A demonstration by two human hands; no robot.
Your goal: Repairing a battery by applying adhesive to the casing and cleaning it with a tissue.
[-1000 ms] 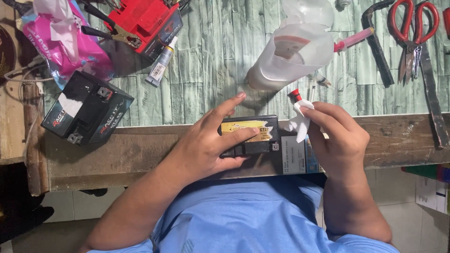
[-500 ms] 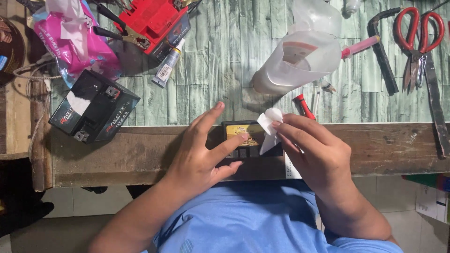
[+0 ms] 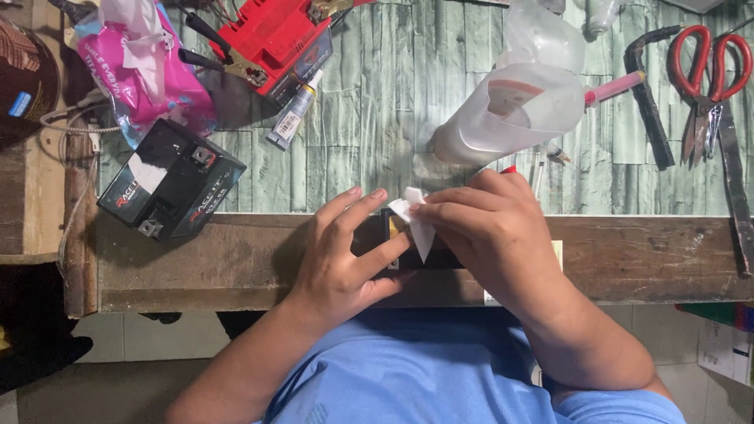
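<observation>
Right hand (image 3: pixel 491 232) fingers pinch a white tissue (image 3: pixel 416 224) over the black battery (image 3: pixel 400 255); left hand (image 3: pixel 342 255) fingers lie spread, steadying that battery.

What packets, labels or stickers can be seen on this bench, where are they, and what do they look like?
Pink plastic packet: top left, crumpled, white tissue poking out.
Black battery: left, boxy, white sticker, red-and-white lettering.
Red battery: top centre, boxy.
Small tube: beside it, grey, pale label.
Clear jug: right of centre, faded label.
</observation>
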